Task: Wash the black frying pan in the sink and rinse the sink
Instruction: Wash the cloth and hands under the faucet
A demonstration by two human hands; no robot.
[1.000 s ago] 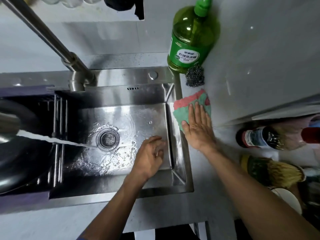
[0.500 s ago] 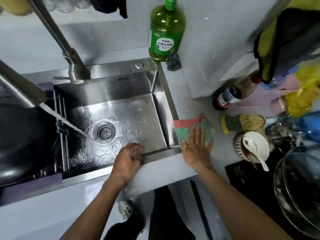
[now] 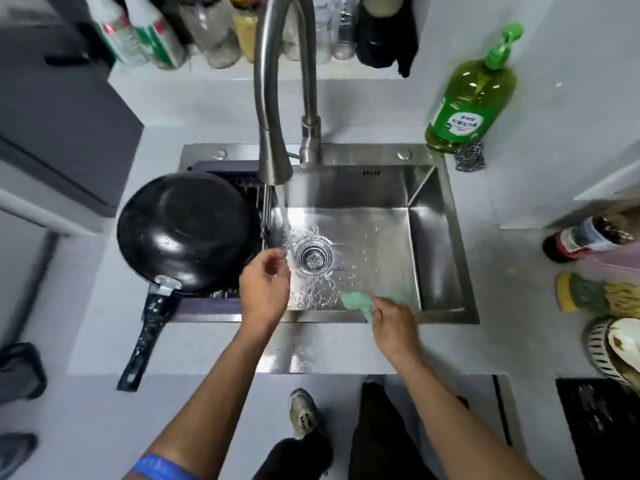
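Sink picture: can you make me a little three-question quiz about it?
1. True or false: water runs from the tap into the sink.
2. What does the right hand hold? A) sponge B) green cloth C) spoon
3. Fill in: the pan rests upside down on the ____ at the sink's left.

Key: 1 true; 2 B; 3 rack.

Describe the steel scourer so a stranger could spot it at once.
Start at the steel sink and go to its far right corner. There a green dish soap bottle stands on the counter, and the steel scourer sits against its base. It is the only small, grey, tangled wire ball there.
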